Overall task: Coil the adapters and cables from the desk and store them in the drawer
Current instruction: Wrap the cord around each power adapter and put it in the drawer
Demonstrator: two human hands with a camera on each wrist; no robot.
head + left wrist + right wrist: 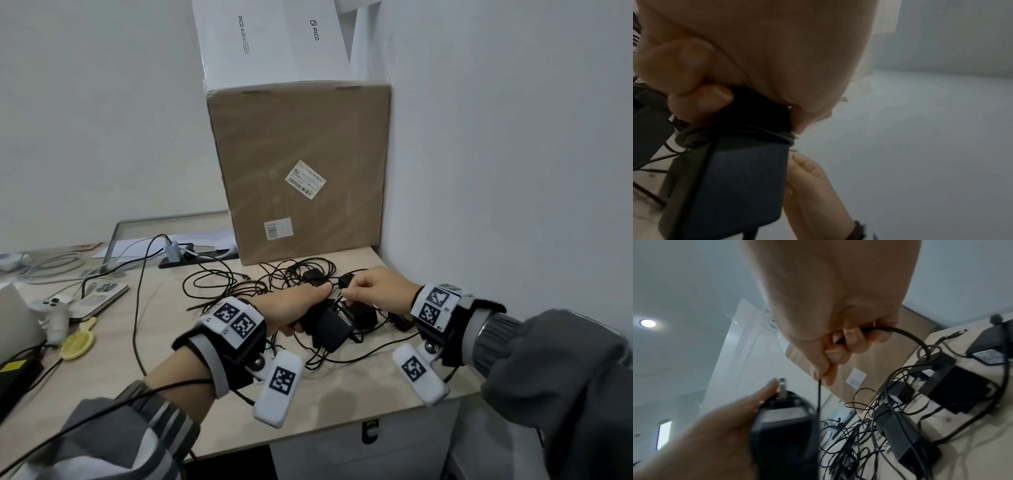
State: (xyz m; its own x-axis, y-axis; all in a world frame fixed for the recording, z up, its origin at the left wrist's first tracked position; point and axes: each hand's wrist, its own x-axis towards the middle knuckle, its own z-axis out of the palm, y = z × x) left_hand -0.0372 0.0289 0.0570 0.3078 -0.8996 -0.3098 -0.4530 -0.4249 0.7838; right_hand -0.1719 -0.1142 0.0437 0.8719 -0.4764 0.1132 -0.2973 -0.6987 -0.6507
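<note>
A black power adapter (329,329) is gripped in my left hand (291,310) just above the desk, with turns of its thin black cable (760,133) wound round the body below the plug prongs (781,386). To the right of it, my right hand (371,291) pinches a stretch of the same cable (819,395) between thumb and fingers, and the cable loops out past the knuckles. Several more black adapters (957,386) lie among tangled black cables (236,279) on the desk behind and beneath both hands.
A large cardboard box (301,171) stands against the wall behind the tangle, with white boxes on top. A power strip (198,257), a game controller (51,308) and a yellow brush (79,342) lie to the left. Below the desk edge (342,423) is a white cabinet front (394,455).
</note>
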